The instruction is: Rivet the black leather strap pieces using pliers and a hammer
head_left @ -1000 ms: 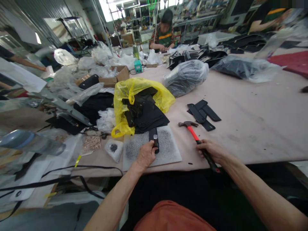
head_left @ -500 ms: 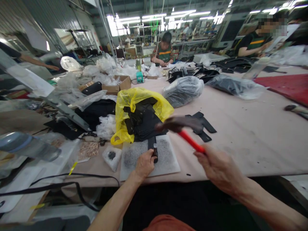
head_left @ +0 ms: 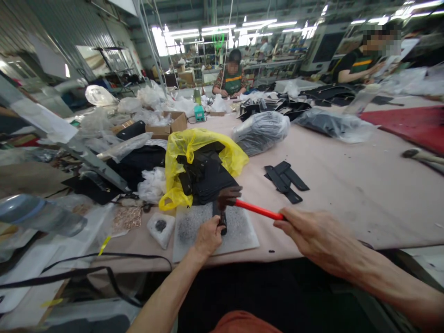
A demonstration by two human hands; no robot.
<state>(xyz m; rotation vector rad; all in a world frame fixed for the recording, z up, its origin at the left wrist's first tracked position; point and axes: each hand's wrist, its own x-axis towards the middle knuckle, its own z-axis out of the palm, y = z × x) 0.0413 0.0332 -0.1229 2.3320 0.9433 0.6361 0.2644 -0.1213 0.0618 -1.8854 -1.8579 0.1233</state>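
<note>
My right hand (head_left: 314, 231) is wrapped round the red handle of a hammer (head_left: 258, 209). The hammer's dark head is over the top of a short dark metal punch (head_left: 224, 226), blurred; whether they touch I cannot tell. Pinched in the fingers of my left hand (head_left: 208, 237), the punch stands on or beside a black strip (head_left: 217, 209). Under them lies a pale board (head_left: 243, 231) speckled with dark marks. Directly behind the board, a yellow plastic bag (head_left: 173, 157) gapes around a stack of black pieces (head_left: 215, 178).
Several black strips (head_left: 286, 180) lie crossed to the right. Clear-wrapped bundles (head_left: 262, 132) sit farther back. On the left are a white block (head_left: 161, 229), small metal parts (head_left: 128, 219) and a water bottle (head_left: 41, 215). Two people work across the table (head_left: 347, 194).
The hammer has swung down and left, from raised above the board to the top of the punch. My left hand keeps its place. The view has shifted slightly.
</note>
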